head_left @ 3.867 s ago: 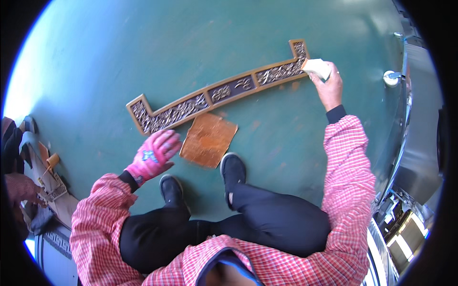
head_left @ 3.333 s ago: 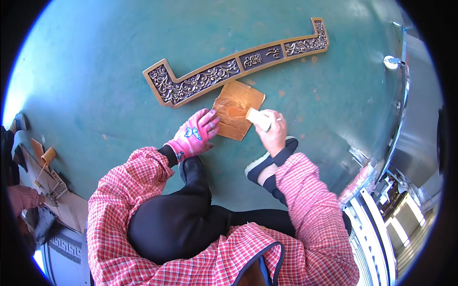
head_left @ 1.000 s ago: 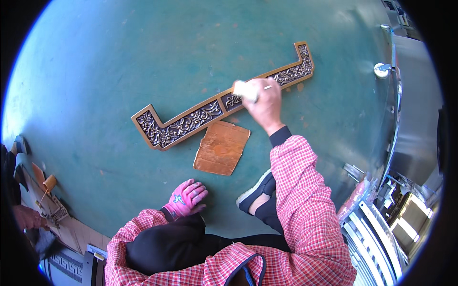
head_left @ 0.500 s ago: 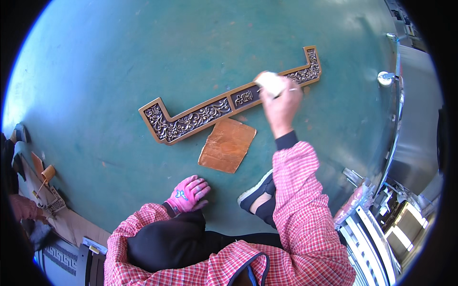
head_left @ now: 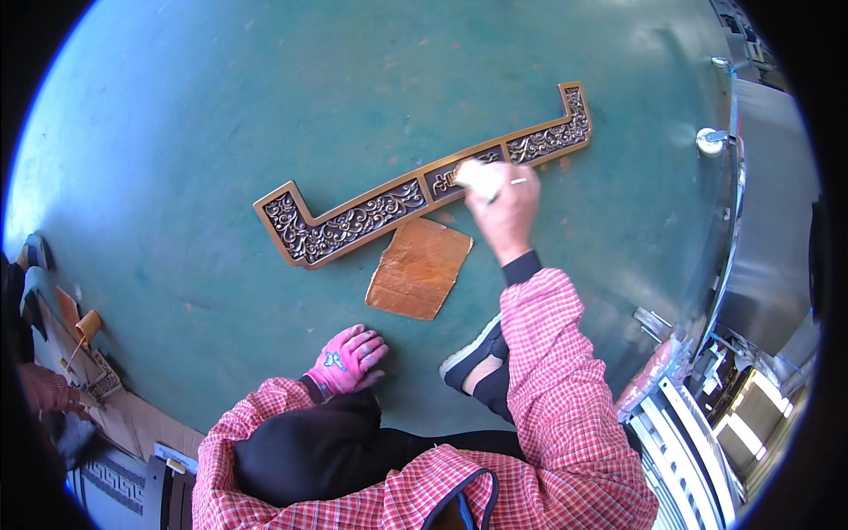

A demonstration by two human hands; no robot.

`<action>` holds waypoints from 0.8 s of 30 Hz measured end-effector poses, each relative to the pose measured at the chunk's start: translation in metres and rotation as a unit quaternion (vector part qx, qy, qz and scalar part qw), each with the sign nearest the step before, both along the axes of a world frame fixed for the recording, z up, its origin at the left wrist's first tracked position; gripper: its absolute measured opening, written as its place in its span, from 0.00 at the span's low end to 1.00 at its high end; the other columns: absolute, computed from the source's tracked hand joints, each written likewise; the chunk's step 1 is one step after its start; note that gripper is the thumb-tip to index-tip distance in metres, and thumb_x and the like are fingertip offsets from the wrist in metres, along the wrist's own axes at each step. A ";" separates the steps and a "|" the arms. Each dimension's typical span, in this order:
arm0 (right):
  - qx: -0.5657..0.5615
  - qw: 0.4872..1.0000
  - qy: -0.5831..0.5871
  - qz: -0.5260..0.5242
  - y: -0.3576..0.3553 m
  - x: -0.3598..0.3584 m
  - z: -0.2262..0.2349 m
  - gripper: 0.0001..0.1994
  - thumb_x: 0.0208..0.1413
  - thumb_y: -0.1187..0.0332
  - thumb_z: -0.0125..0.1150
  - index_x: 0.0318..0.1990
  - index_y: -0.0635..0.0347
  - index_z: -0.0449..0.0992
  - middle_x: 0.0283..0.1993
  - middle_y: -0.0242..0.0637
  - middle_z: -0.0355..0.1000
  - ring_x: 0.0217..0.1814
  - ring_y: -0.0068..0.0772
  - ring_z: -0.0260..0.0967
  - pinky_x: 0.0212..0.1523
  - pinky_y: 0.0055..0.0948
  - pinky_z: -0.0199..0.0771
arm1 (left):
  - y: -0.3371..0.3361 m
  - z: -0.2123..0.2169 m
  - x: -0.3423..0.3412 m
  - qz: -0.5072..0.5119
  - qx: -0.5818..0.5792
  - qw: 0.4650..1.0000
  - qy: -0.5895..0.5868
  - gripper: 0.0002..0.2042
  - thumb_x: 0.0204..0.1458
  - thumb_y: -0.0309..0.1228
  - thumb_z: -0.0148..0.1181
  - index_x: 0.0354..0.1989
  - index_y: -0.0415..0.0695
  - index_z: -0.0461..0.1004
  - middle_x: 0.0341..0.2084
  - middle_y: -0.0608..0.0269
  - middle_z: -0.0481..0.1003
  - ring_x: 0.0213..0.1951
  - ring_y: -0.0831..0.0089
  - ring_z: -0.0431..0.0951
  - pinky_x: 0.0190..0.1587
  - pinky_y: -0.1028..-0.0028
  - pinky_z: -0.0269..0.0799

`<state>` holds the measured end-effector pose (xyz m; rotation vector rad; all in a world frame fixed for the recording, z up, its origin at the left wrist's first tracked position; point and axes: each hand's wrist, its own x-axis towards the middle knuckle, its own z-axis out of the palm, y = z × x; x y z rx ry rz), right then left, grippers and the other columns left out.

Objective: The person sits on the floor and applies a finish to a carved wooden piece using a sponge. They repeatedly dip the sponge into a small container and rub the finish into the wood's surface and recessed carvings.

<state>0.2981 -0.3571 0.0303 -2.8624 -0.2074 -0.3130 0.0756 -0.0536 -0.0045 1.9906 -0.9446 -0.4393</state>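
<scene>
The right hand (head_left: 511,210) holds a white pad (head_left: 480,180) in a narrow grip over the panel (head_left: 352,224); the left hand (head_left: 348,361) lies loosely extended.

Red-and-white checked top (head_left: 353,490), baggy sleeves (head_left: 556,353), dark cuffs (head_left: 521,268), dark neck trim (head_left: 459,481). Pink glove (head_left: 343,367) with blue print (head_left: 335,360) on left hand (head_left: 349,360); pale ring (head_left: 518,181) on bare right hand (head_left: 508,216). Black trousers (head_left: 305,450); dark shoe (head_left: 458,374), pale sole (head_left: 465,347).

The long bracket-shaped panel (head_left: 358,221), bronze-framed with raised scrollwork on dark ground, lies slanted and face up, with a stained orange-brown squarish sheet (head_left: 420,269) flat just beside its near edge and a blurred white pad (head_left: 481,180) over its middle section.
</scene>
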 end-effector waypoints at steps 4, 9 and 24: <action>0.066 0.993 -0.013 -0.102 -0.012 0.007 0.006 0.22 0.34 0.69 0.75 0.40 0.55 0.71 0.38 0.38 0.72 0.46 0.46 0.67 0.50 0.48 0.64 | 0.002 0.000 -0.001 0.001 0.011 1.000 -0.003 0.23 0.48 0.44 0.63 0.51 0.44 0.72 0.49 0.56 0.74 0.53 0.59 0.73 0.61 0.53 0.66; 0.020 0.999 0.025 0.038 0.017 -0.004 0.004 0.23 0.34 0.68 0.75 0.40 0.53 0.71 0.39 0.36 0.73 0.51 0.43 0.68 0.59 0.47 0.61 | 0.000 -0.001 0.000 0.002 0.000 1.000 -0.004 0.24 0.47 0.44 0.64 0.50 0.44 0.73 0.48 0.56 0.75 0.53 0.58 0.73 0.62 0.54 0.65; 0.097 0.977 0.006 -0.187 -0.040 0.019 0.005 0.22 0.38 0.68 0.76 0.42 0.58 0.72 0.40 0.41 0.73 0.48 0.47 0.68 0.50 0.44 0.66 | 0.000 0.002 0.003 -0.002 0.016 1.000 0.000 0.23 0.48 0.43 0.62 0.50 0.43 0.73 0.48 0.56 0.75 0.52 0.58 0.73 0.62 0.54 0.65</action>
